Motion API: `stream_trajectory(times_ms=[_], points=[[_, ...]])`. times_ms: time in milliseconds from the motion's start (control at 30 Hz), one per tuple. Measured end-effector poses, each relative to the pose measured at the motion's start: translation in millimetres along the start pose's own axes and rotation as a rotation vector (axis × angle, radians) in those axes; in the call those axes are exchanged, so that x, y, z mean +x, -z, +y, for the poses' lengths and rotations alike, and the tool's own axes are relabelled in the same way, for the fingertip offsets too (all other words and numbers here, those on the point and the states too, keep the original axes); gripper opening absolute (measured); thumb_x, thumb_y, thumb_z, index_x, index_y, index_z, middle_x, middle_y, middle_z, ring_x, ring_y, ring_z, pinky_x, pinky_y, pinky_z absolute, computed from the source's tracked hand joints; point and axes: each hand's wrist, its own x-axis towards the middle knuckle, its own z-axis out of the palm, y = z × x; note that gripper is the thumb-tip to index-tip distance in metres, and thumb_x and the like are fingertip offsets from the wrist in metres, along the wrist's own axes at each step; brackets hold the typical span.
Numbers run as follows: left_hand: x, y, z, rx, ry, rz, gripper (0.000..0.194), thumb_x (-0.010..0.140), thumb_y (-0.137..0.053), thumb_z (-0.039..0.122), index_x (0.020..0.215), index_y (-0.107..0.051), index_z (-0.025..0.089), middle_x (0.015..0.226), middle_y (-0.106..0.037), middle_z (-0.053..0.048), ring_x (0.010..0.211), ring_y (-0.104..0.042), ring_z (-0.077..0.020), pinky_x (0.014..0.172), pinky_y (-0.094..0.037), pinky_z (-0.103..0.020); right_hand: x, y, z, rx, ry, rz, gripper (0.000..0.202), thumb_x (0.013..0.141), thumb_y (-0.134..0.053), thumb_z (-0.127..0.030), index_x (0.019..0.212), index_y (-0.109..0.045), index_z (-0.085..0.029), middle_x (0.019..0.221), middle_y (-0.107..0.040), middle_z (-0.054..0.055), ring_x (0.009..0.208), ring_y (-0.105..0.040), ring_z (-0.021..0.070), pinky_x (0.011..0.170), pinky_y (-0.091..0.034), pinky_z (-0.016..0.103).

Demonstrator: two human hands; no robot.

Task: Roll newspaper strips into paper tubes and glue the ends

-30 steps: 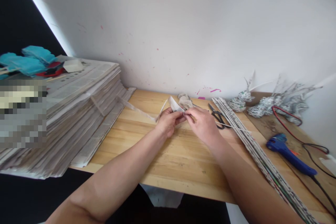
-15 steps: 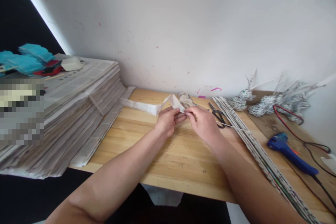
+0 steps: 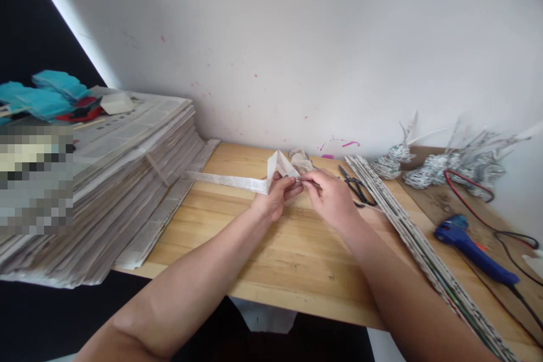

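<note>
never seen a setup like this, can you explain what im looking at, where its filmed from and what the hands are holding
There is no machine here: these are a person's own bare hands. One camera, worn on the head, looks forward and down, so the forearms reach in from the bottom.

The left hand pinches a folded strip of printed paper, which trails left toward a tall stack of newspaper. The fingers of the right hand are closed at the strip's end; exactly what they pinch is too hidden to tell.

On the wooden table, to the right, lie black scissors, a bundle of long thin paper rods and a blue tool with a cord. Woven paper shapes sit near the wall.
</note>
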Motion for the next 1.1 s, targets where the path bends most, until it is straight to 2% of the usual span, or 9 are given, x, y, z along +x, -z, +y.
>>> stream_trajectory(times_ms=[167,333,433,533,733,867,1100], points=[[1,0.8,1,0.048,0.016,-0.018,0.019,0.069,-0.065,0.006,0.087,-0.066,0.011,0.086,-0.07,-0.008,0.073,-0.066,-0.0135,0.072,-0.054,-0.026,3,1,1,0.242,-0.265,0.014,0.011,0.081,-0.059,-0.027,0.089,-0.064,-0.021,0.087,-0.071,0.004,0.075,-0.065,0.0175,0.069,-0.05,0.03],[3,3.7,-4,0.12,-0.057,-0.084,0.024,0.064,-0.073,0.013,0.088,-0.069,0.013,0.088,-0.071,-0.007,0.075,-0.065,-0.0129,0.069,-0.052,-0.023,6,8,11,0.366,-0.461,-0.118,0.019,0.076,-0.065,-0.035,0.084,-0.069,-0.019,0.074,-0.071,0.003,0.062,-0.064,0.0158,0.058,-0.048,0.027],[3,4.6,-7,0.139,-0.097,-0.117,0.027,0.063,-0.074,0.016,0.089,-0.07,0.014,0.089,-0.071,-0.007,0.079,-0.065,-0.0137,0.072,-0.052,-0.024,5,11,16,0.391,-0.476,-0.17,0.021,0.075,-0.066,-0.038,0.082,-0.071,-0.019,0.068,-0.069,0.002,0.057,-0.063,0.0152,0.053,-0.046,0.026],[3,4.4,-8,0.152,-0.103,-0.133,0.03,0.062,-0.076,0.017,0.091,-0.071,0.014,0.09,-0.071,-0.007,0.08,-0.065,-0.0135,0.074,-0.052,-0.024,4,11,18,0.39,-0.471,-0.166,0.019,0.075,-0.066,-0.037,0.078,-0.07,-0.019,0.066,-0.069,0.002,0.054,-0.062,0.0146,0.052,-0.046,0.026],[2,4.3,-8,0.191,-0.03,-0.101,0.029,0.057,-0.08,0.014,0.083,-0.068,0.01,0.077,-0.068,-0.007,0.07,-0.064,-0.0122,0.068,-0.054,-0.025,4,13,16,0.3,-0.413,-0.15,0.014,0.075,-0.065,-0.034,0.076,-0.07,-0.02,0.065,-0.068,0.001,0.056,-0.061,0.0149,0.053,-0.045,0.026],[1,4.8,-8,0.211,-0.004,-0.098,0.028,0.058,-0.08,0.013,0.081,-0.066,0.009,0.077,-0.067,-0.008,0.071,-0.065,-0.0135,0.065,-0.055,-0.023,4,14,15,0.3,-0.419,-0.142,0.013,0.074,-0.064,-0.032,0.076,-0.069,-0.02,0.065,-0.068,0.001,0.055,-0.06,0.0146,0.049,-0.044,0.025],[3,5.0,-9,0.189,0.008,-0.09,0.027,0.06,-0.077,0.009,0.084,-0.066,0.01,0.078,-0.067,-0.006,0.068,-0.065,-0.0116,0.065,-0.056,-0.022,4,11,14,0.311,-0.443,-0.142,0.011,0.073,-0.064,-0.028,0.077,-0.068,-0.019,0.067,-0.069,0.003,0.059,-0.062,0.0158,0.054,-0.047,0.027]])
